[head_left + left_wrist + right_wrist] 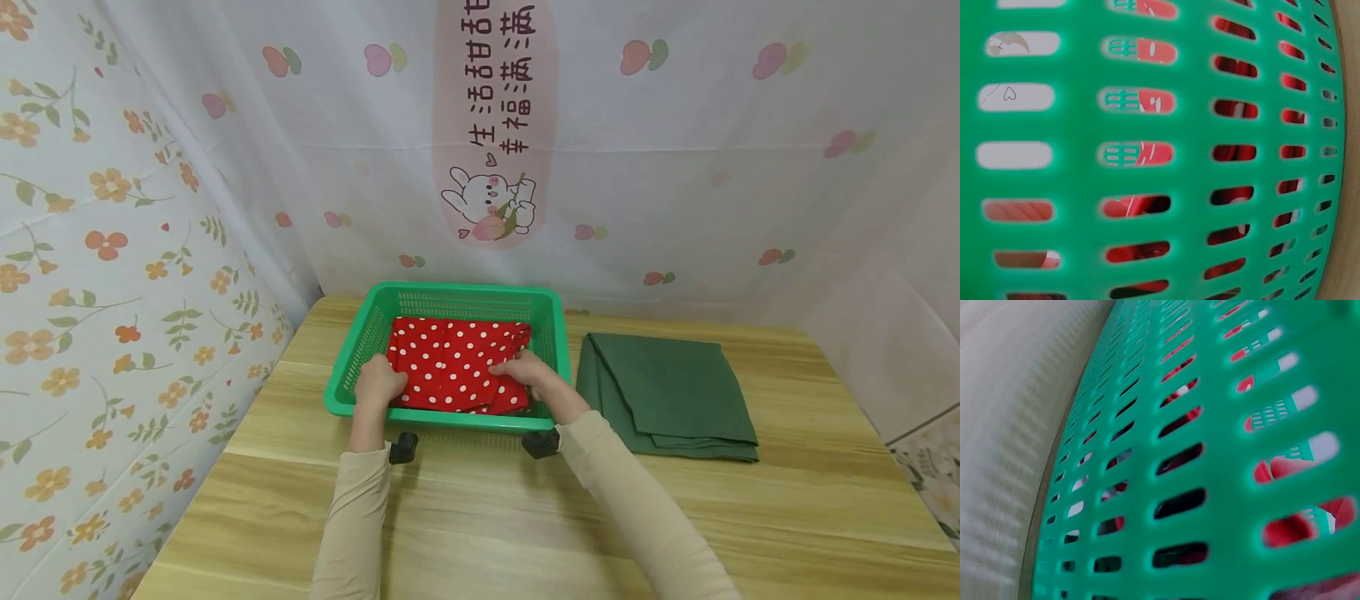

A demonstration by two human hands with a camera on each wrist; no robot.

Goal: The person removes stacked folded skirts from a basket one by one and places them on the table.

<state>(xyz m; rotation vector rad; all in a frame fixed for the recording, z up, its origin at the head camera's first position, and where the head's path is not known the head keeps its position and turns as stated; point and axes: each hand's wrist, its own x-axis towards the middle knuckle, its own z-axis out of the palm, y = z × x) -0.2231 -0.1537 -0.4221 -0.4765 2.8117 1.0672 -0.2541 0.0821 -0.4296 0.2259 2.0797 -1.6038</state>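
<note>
A folded red cloth with white polka dots (457, 362) lies inside a green plastic basket (450, 421). At the cloth's left edge, my left hand (380, 382) grips it with the thumb on top; the other fingers are mostly hidden. My right hand (531, 372) holds the right side, its thumb lying over the red fabric and its other fingers partly out of sight. Both wrists pass over the basket's near rim. Through the slots of the basket wall (1194, 175), the left wrist view shows bits of red cloth. Slotted green wall (1147, 444) also fills much of the right wrist view.
A folded dark green cloth (675, 396) lies right of the basket on the wooden table (480, 508). Behind the table hangs a white printed curtain (637, 167); a flowered one (112, 292) borders the left side.
</note>
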